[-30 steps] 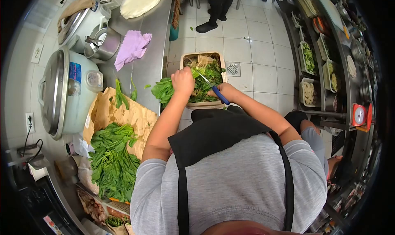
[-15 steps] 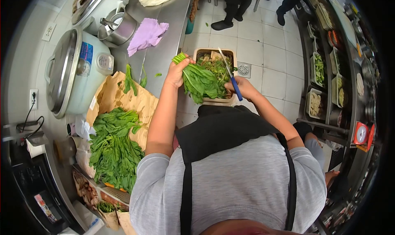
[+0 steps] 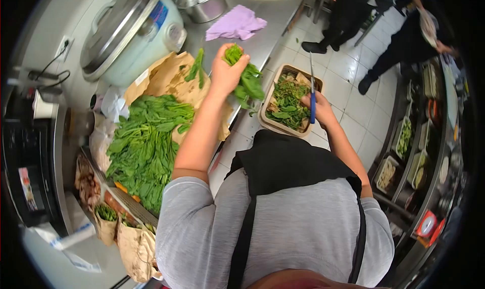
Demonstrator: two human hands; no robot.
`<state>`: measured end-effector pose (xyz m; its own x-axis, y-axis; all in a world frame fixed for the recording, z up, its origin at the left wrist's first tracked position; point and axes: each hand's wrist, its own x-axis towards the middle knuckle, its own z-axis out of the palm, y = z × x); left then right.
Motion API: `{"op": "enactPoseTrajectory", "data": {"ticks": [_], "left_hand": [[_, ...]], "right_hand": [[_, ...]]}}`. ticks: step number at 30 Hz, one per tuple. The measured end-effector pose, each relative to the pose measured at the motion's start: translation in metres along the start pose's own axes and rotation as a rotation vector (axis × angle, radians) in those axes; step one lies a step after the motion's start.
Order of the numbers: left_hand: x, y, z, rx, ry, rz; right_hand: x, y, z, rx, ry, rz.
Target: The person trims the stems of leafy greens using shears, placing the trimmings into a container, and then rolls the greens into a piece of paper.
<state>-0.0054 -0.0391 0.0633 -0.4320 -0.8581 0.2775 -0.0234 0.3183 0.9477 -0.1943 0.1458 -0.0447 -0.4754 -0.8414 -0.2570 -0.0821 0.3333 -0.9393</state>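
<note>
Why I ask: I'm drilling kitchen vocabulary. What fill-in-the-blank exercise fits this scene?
1. The left hand grips a bunch of leafy ____.
2. The right hand holds a knife with a ____ handle.
3. The box of trimmings stands on the tiled ____.
4. A ____ cloth lies on the steel counter.
Missing words: greens; blue; floor; purple.

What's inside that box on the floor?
Cut green leaves and stems fill the box, pale scraps at its far end. Its bottom is hidden beneath them; the right hand's knife hangs over one side.
</note>
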Motion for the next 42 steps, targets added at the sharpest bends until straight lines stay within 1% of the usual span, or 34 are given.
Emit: {"op": "enactPoseTrajectory", "data": {"ticks": [1,3,6,9,11,12,13,16,19,20,23,24,27,29,31,34,37,38,41,42], "left_hand": [[0.002,0.007,-0.022,0.262,-0.030,0.119],[0.007,0.025,-0.065,0.814,-0.078,0.552],[0.018,0.003,-0.119,0.941,-0.016,0.343],[0.041,-0.018,-0.144,0.955,0.027,-0.212],[0.064,-0.051,-0.145,1.033,-0.050,-0.322],[0.072,-0.059,-0.133,1.096,-0.084,-0.375],[0.077,-0.065,-0.123,1.157,-0.119,-0.426],[0.088,-0.075,-0.102,1.212,-0.204,-0.651],[0.091,-0.120,-0.107,1.278,-0.259,-0.682],[0.098,-0.141,-0.115,1.270,-0.336,-0.597],[0.113,-0.136,-0.121,0.791,-0.521,-0.615],[0.106,-0.101,-0.109,0.557,-0.534,-0.658],[0.088,-0.052,-0.065,0.056,-0.697,-0.684],[0.075,-0.043,-0.030,0.122,-0.865,-0.576],[0.059,-0.038,0.005,0.164,-1.008,-0.480],[0.040,-0.022,0.042,0.254,-1.154,-0.419],[0.032,-0.024,0.061,0.315,-1.232,-0.366],[0.028,-0.029,0.064,0.178,-1.161,-0.403],[0.027,-0.018,0.064,0.149,-0.805,-0.428],[0.023,-0.010,0.065,0.221,-0.756,-0.332]], "right_hand": [[0.000,0.005,0.000,0.024,-0.019,0.027],[-0.002,0.015,0.001,0.075,-0.041,0.088],[-0.005,0.021,0.011,0.106,-0.084,0.110],[-0.001,0.024,0.025,0.082,-0.142,0.131],[0.006,0.025,0.034,0.044,-0.184,0.142],[0.007,0.020,0.041,0.039,-0.187,0.123],[0.006,0.015,0.047,0.006,-0.190,0.101],[0.002,-0.004,0.058,-0.098,-0.170,0.043],[-0.006,-0.008,0.054,-0.169,-0.206,0.053],[-0.005,0.004,0.052,-0.155,-0.172,0.073],[-0.023,-0.009,0.039,0.138,-0.185,0.099],[-0.029,-0.025,0.034,0.173,-0.191,0.191],[-0.011,-0.015,0.027,0.026,-0.082,-0.027],[0.003,-0.039,0.029,-0.022,0.116,-0.110],[0.019,-0.058,0.029,0.035,0.209,-0.219],[0.031,-0.073,0.022,0.399,0.094,-0.099],[0.029,-0.074,0.008,0.499,-0.004,-0.063],[0.027,-0.072,0.005,0.482,0.004,-0.057],[0.028,-0.061,-0.001,0.388,0.132,-0.061],[0.030,-0.057,-0.004,0.350,0.170,-0.069]]}}
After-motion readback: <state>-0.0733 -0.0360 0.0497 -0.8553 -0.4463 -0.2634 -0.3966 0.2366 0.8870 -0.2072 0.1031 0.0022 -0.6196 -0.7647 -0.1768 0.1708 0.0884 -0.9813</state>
